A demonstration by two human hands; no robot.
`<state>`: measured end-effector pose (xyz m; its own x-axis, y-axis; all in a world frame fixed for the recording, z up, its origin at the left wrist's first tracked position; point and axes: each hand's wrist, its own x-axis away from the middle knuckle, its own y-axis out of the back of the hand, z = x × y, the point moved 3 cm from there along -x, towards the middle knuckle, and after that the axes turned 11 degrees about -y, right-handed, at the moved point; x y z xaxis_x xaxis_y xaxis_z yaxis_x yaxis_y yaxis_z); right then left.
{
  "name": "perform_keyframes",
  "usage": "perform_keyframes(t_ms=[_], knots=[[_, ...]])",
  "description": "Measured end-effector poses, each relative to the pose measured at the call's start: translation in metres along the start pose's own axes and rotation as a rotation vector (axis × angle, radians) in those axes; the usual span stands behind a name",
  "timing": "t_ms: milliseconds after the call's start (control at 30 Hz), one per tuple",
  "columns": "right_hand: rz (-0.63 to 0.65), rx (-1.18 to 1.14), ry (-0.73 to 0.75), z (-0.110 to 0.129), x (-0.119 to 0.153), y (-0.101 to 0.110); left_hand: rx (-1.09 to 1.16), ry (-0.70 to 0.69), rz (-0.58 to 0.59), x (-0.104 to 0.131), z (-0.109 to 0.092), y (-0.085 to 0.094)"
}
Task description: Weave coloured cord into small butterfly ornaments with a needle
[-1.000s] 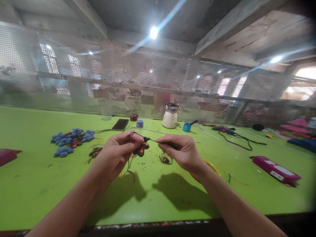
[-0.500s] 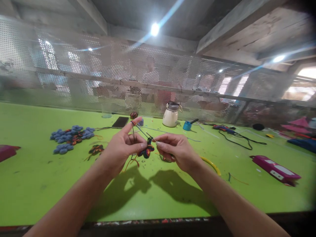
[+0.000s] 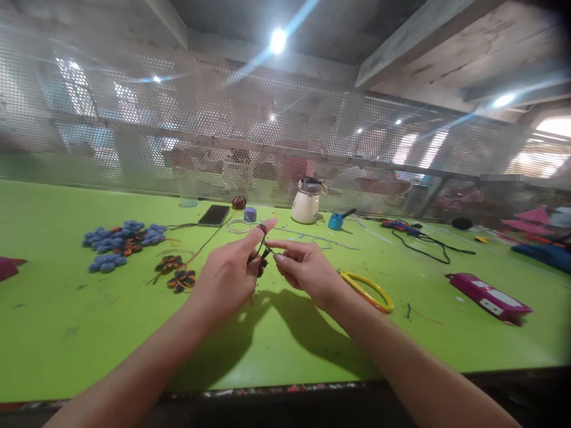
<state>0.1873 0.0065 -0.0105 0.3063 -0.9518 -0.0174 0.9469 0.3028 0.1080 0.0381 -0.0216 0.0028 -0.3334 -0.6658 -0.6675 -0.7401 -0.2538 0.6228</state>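
My left hand [image 3: 234, 267] is closed on a small dark multicoloured crochet piece [image 3: 262, 266], mostly hidden behind the fingers. Dark yarn [image 3: 263, 229] loops over its raised index finger. Close beside it, my right hand [image 3: 303, 267] pinches a thin crochet hook, whose shaft hardly shows now; its tip end meets the loops at the crochet piece. Two finished dark-and-orange crochet flowers [image 3: 182, 280] lie on the green table left of my left hand. Farther left is a cluster of blue crochet flowers [image 3: 104, 239] with some orange-dark ones among them.
Behind my hands stand a cream jug [image 3: 306, 205], a blue pot [image 3: 335, 222], a blue yarn ball [image 3: 250, 214], a dark yarn ball [image 3: 239, 203] and a phone [image 3: 214, 216]. Yellow rings [image 3: 370, 291] and a magenta case [image 3: 488, 297] lie right. A perforated screen [image 3: 267, 142] rises behind the green table [image 3: 111, 345].
My left hand has turned inward, covering more of the crochet piece, and its index finger has moved right, nearer my right hand. The view has shifted slightly, showing more of the yellow rings.
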Motion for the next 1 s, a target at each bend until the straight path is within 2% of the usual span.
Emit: perform_keyframes(t_ms=[100, 267, 367, 467, 667, 1000], knots=[[-0.056, -0.157, -0.006, 0.001, 0.002, -0.003, 0.120, -0.012, -0.125, -0.001, 0.000, 0.002], [-0.085, -0.248, 0.037, 0.006, 0.006, -0.002, 0.790, 0.310, -0.193, -0.005, 0.011, 0.003], [-0.060, -0.202, 0.104, 0.009, 0.007, 0.000, 0.983, 0.435, -0.217, -0.006, 0.013, 0.006], [-0.006, -0.111, 0.138, 0.013, 0.008, 0.005, 1.063, 0.493, -0.210, -0.005, 0.013, 0.009], [0.116, 0.145, 0.153, 0.023, 0.011, 0.017, 1.106, 0.515, -0.178, -0.005, 0.012, 0.012], [0.135, 0.653, 0.334, 0.038, 0.021, 0.027, 1.066, 0.485, -0.044, -0.004, 0.013, 0.009]])
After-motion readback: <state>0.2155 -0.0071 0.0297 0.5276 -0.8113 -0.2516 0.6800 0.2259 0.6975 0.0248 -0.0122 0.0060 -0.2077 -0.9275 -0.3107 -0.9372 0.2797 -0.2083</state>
